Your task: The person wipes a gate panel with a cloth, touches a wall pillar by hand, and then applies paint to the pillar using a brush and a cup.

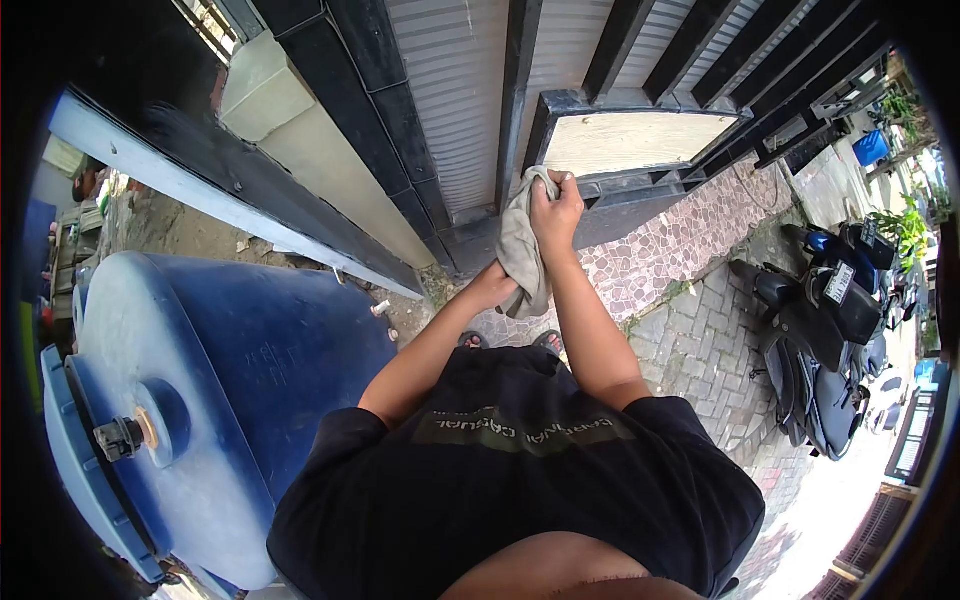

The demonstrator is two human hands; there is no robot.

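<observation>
A crumpled grey-beige cloth (pixel 519 243) hangs between my two hands in front of a dark metal gate (pixel 520 90). My right hand (pixel 557 215) grips its upper part, with the fingers curled and the thumb near the top edge. Lower down, my left hand (pixel 491 286) is closed on the cloth's bottom portion, and the fabric partly hides its fingers. Just beyond my right hand is a cream panel (pixel 630 140) set in a dark frame on the gate.
To my left lies a large blue tank (pixel 270 350) beside a light metal post (pixel 230 200). Several parked motorbikes (pixel 825 310) stand on the right. Underfoot are mosaic stone tiles (pixel 650 235) and grey paving bricks (pixel 690 340). A dark pillar (pixel 370 110) borders the gate.
</observation>
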